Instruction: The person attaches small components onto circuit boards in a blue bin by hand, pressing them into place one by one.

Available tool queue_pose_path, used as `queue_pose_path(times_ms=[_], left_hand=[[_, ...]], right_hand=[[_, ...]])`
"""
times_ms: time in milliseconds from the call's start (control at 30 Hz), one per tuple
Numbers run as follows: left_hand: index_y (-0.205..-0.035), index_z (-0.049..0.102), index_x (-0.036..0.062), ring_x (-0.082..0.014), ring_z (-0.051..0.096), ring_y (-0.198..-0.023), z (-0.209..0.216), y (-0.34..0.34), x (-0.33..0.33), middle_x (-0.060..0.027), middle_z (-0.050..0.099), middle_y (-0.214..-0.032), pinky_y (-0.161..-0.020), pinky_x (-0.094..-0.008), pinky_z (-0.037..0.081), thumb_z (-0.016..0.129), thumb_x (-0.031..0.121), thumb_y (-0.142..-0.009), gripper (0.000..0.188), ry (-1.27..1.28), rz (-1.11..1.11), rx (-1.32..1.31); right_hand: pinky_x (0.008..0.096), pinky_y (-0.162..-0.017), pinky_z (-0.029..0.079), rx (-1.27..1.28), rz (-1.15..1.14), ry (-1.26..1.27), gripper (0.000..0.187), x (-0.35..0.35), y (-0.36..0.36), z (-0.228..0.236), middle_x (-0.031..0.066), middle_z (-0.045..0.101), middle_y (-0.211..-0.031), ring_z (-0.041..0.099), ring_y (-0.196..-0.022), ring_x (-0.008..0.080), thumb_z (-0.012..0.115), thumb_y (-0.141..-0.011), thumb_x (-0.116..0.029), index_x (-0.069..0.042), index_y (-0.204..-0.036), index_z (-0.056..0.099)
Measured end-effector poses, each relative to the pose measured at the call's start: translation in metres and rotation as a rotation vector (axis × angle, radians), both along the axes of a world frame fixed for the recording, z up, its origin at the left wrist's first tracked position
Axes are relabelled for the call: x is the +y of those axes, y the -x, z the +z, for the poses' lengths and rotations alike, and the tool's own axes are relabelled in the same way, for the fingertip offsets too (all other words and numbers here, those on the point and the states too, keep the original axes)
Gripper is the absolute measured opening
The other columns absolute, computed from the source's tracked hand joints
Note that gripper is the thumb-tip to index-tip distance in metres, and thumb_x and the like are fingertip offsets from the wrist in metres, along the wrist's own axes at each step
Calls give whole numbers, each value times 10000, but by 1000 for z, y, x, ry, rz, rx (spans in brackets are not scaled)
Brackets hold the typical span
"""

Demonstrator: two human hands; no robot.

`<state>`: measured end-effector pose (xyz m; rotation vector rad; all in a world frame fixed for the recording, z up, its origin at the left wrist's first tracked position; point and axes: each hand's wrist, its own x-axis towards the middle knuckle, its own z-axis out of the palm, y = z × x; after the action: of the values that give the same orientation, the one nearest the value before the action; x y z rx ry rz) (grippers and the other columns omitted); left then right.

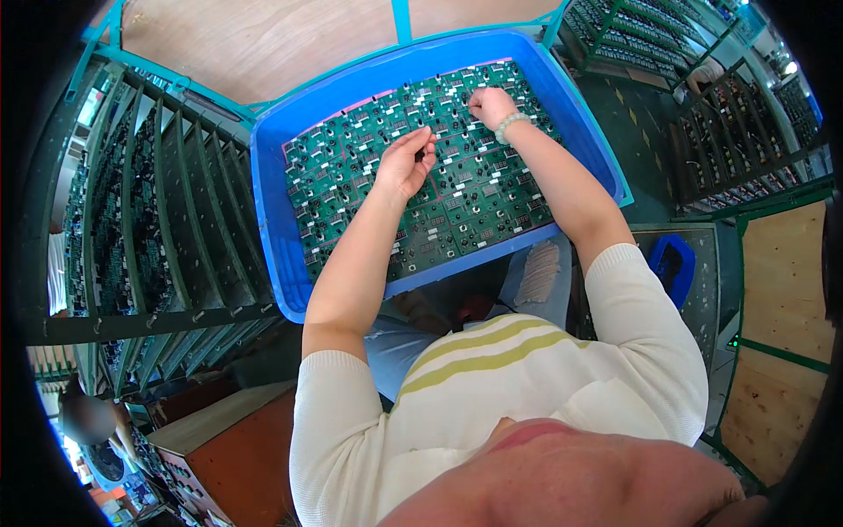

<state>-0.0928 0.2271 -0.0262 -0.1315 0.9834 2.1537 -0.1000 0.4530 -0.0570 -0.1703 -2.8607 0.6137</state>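
A blue plastic bin (272, 176) rests ahead of me, filled with a layer of green circuit boards (474, 193). My left hand (406, 161) hovers over the middle boards, fingers curled toward the thumb as if pinching something too small to make out. My right hand (490, 104), with a pale bead bracelet (509, 126) at the wrist, is closed in a fist on the boards near the bin's far edge; what it grips is hidden.
A dark slotted rack (167, 211) with more boards standing in it is on my left. Similar racks (738, 132) stand at the right. A small blue container (673, 265) sits by my right elbow. Wooden tabletop (263, 39) lies beyond the bin. Another person (88, 420) is at lower left.
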Motion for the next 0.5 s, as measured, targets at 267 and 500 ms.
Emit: queue_pose_path(times_ms=[267,500], left_hand=[[-868,529,31,-111,506,-619,1,-3,0,-37,547,-743,-497,-217,410,622,85,-771,144,63,37,22],[-892,539,27,-105,516,-633,2,-6,2,-52,569,-812,-516,-207,416,599,102,-792,139,124,23,99]], right_hand=[[374,-722,471,64,20,-91,96,1,5,-10,123,620,-775,587,-760,278,605,-666,-152,-99,-716,667],[372,-743,466,-1,-76,-125,101,0,8,-14,126,619,-781,569,-810,277,617,-667,-172,-81,-692,653]])
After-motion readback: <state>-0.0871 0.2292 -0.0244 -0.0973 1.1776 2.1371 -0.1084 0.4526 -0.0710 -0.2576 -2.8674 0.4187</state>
